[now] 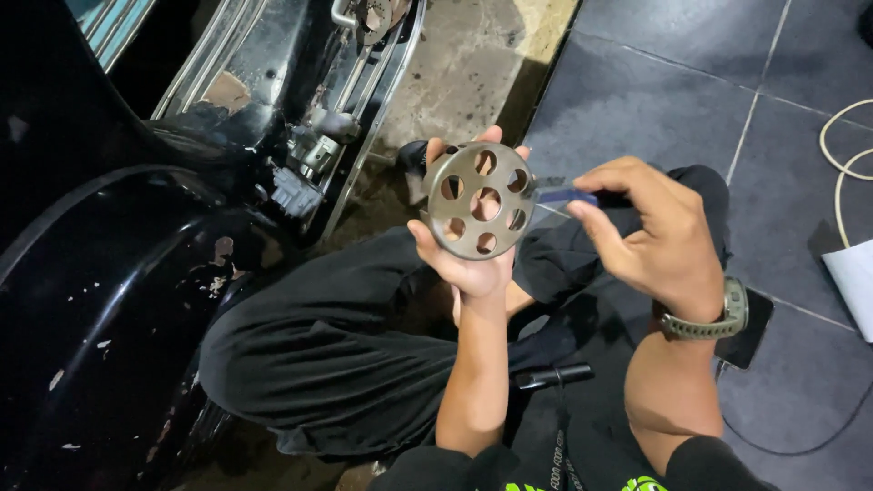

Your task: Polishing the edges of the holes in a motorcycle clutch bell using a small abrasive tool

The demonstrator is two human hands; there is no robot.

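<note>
The left hand's (468, 259) grip pinches a round grey metal disc with seven holes (479, 200) upright above the lap; the right hand's (650, 232) grip is pressed around a thin blue-handled tool (566, 194) touching the disc's rim, beside a black scooter body (136, 273)

We see a floor of large dark grey tiles (691, 82) with pale grout, meeting a strip of worn concrete (473, 64). A black scooter body (100, 300) fills the left; a white cable (841, 155) loops at the right edge.
</note>
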